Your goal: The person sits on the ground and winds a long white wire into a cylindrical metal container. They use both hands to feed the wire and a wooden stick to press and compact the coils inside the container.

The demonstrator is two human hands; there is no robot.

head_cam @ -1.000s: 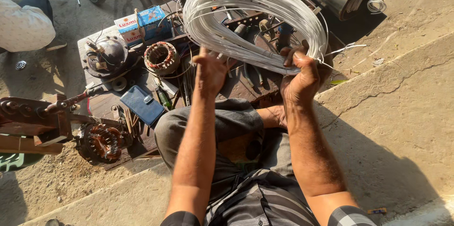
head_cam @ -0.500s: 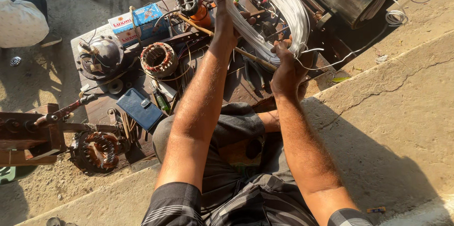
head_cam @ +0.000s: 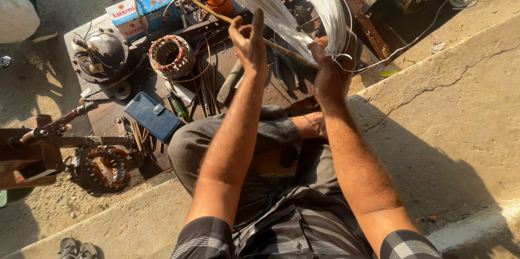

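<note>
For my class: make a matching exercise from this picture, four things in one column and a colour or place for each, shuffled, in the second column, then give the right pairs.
Things
1. coil of wire
2. flat wallet-like case
3. stator with copper windings
4. domed metal motor cover

Descriptions
A. dark blue, beside the person's knee
B. pale silvery white, gripped by the right hand
C. dull grey, far left of the work surface
D. ring of reddish windings, in front of the blue and white box

Pairs: 1-B, 2-A, 3-D, 4-C
</note>
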